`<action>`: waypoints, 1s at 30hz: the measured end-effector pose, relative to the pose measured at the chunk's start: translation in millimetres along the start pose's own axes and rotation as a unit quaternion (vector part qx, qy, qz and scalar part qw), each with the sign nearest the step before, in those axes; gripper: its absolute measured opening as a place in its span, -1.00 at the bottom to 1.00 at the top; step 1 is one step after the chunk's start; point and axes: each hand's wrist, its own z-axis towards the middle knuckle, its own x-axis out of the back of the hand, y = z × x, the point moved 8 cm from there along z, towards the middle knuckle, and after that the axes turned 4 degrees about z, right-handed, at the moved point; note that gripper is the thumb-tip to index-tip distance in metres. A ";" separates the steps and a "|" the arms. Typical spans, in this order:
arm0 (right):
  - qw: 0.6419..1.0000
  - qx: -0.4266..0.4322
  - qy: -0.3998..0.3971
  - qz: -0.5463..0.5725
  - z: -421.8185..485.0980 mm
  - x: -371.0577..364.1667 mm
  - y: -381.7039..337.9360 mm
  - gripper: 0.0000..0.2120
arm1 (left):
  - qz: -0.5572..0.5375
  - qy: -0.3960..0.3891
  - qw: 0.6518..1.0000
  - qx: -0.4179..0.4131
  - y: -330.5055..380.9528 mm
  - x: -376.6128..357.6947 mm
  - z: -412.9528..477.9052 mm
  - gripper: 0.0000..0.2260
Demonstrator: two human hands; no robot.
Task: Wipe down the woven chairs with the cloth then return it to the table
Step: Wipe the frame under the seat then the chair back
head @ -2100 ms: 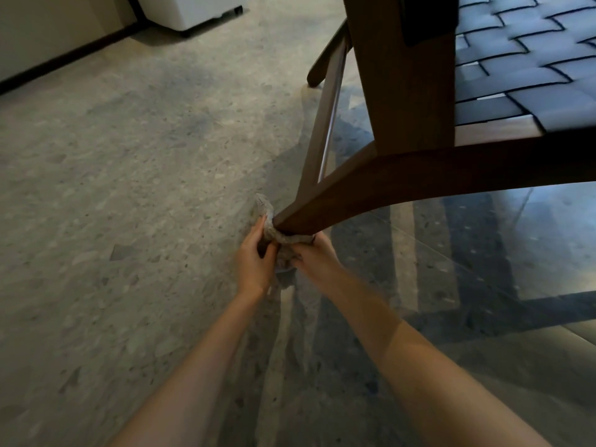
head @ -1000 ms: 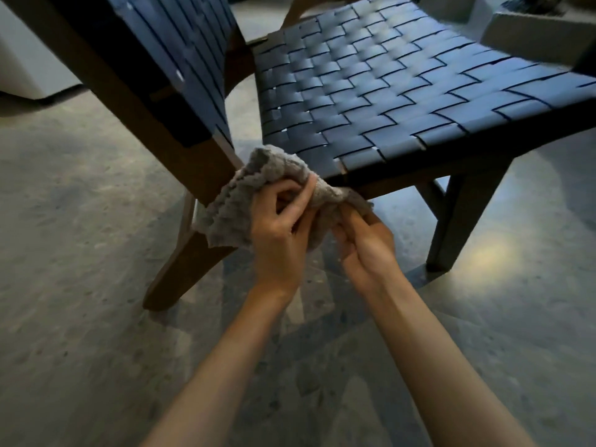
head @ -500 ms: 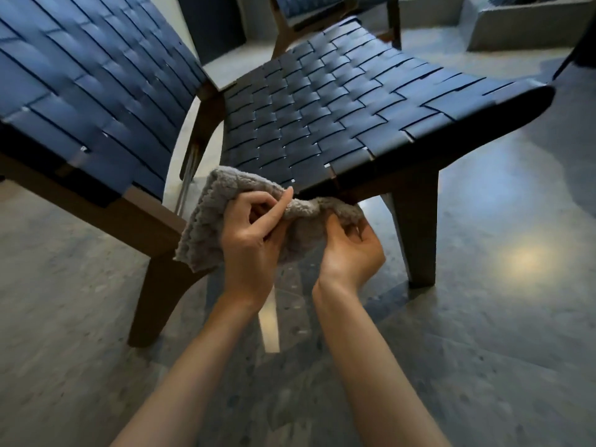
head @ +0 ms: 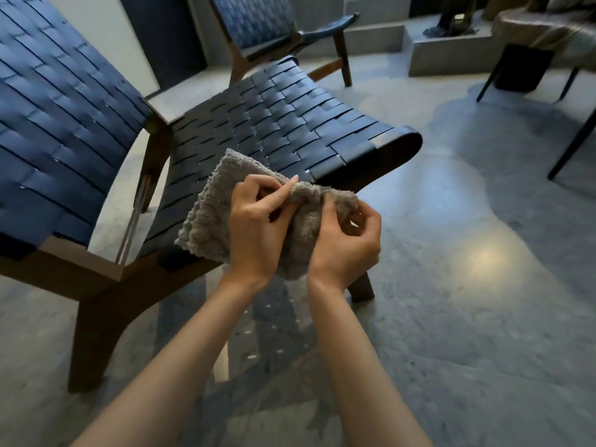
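Observation:
A grey fluffy cloth [head: 209, 217] hangs bunched between both hands, above the near edge of a woven chair [head: 277, 124] with dark blue straps and a brown wooden frame. My left hand [head: 258, 227] pinches the cloth's middle with curled fingers. My right hand [head: 345, 243] grips its crumpled right end. The cloth is held off the seat, in front of it. A second woven chair [head: 258, 24] of the same kind stands behind, at the top middle.
A table [head: 548, 30] draped with a brownish cover stands on thin dark legs at the top right. A grey stone step [head: 451, 56] with a dark object on it lies at the back. Polished grey floor [head: 467, 285] spreads to the right.
The view rose from the chair's rear foot to above the seat. Both hands lifted the cloth off the leg and now bunch it in front of the seat.

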 end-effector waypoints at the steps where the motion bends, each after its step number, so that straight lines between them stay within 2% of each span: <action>1: 1.000 0.022 0.008 0.004 8.7 -1.0 -10.8 -0.78 | -0.008 -0.007 1.000 0.001 5.2 -2.4 5.9 -0.75; 7: 0.981 0.168 -0.037 -0.089 55.9 -16.4 -54.9 -0.79 | -0.008 -0.064 0.998 0.002 41.1 -26.0 39.9 -0.76; 11: 0.919 0.301 -0.149 -0.208 81.1 -22.1 -77.7 -0.75 | 0.000 -0.084 0.996 0.009 57.2 -48.2 43.1 -0.63; 14: 0.873 0.340 -0.224 -0.268 100.2 -23.5 -83.2 -0.65 | 0.042 -0.102 0.993 0.032 58.0 -65.1 39.5 -0.55; 16: 0.856 0.330 -0.265 -0.297 111.5 -26.1 -80.5 -0.62 | 0.052 -0.087 0.994 0.028 61.8 -68.5 33.3 -0.56; 19: 0.864 0.262 -0.313 -0.294 124.9 -26.3 -72.0 -0.58 | -0.035 -0.022 0.998 0.041 62.4 -59.1 17.8 -0.62; 22: 0.875 0.226 -0.304 -0.301 132.4 -11.3 -59.5 -0.55 | -0.021 0.035 0.999 0.009 62.5 -51.7 -4.5 -0.70; 26: 0.884 0.145 -0.322 -0.306 116.4 11.8 -15.9 -0.71 | -0.084 0.060 0.990 0.092 39.9 -57.2 -25.1 -0.70; 30: 0.917 0.129 -0.294 -0.235 98.1 18.4 3.2 -0.71 | 0.024 0.038 0.997 0.061 37.8 -67.5 -53.5 -0.70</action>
